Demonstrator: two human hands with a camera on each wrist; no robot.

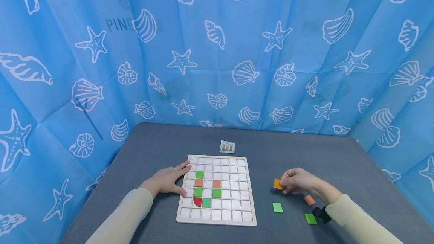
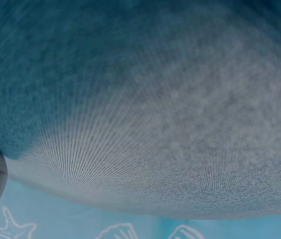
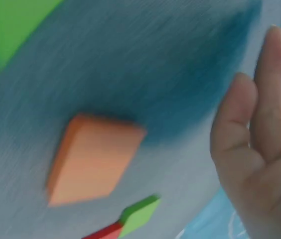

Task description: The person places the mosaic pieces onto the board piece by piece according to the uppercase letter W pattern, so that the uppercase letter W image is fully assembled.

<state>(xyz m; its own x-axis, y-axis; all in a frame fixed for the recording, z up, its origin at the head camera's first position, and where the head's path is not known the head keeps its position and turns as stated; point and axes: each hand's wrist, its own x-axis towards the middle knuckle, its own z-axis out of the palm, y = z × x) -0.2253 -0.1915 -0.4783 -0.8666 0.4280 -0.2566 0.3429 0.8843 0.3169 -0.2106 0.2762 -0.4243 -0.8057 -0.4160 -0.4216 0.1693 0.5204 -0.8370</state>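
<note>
The left hand (image 1: 167,178) spreads its thumb (image 1: 180,190) from its fingers (image 1: 183,165); the right hand (image 1: 301,180) pinches, sleeved forearm (image 1: 361,214) behind it.

On my head view, a bright blue fabric curtain (image 1: 217,57) hangs in soft vertical folds behind the desk and along its left and right sides, printed with white outlined starfish (image 1: 182,61) and white outlined seashells (image 1: 245,73). Toward the upper left I can make out dark capital letters (image 1: 116,25), "PIN", with the rest too faint for me to read. Below stands a dark grey, cloth-textured desk (image 1: 288,148) with rounded far corners. My left wrist view shows its fine weave close up, and the light I get looks soft and diffuse
</note>
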